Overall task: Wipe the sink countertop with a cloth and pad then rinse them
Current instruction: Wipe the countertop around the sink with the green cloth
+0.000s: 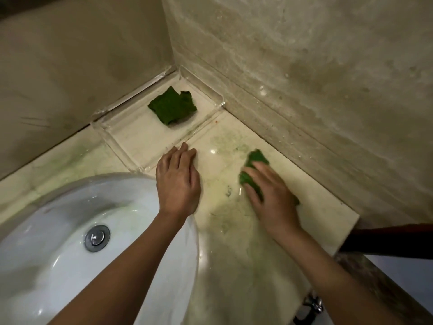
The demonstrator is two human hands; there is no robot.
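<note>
My right hand (271,195) lies flat on a green pad (256,160) and presses it onto the cream countertop (225,184), near the right wall. My left hand (179,177) rests flat with straight fingers on the countertop, between the sink rim and a clear tray. A second green piece, a crumpled cloth (172,106), lies in that clear tray (117,134) in the back corner, apart from both hands. The countertop looks wet, with faint green smears around the pad.
The white sink basin (58,231) with a metal drain plug (97,238) fills the lower left. Stained walls close the corner behind and to the right. The countertop ends at a front right edge (349,231).
</note>
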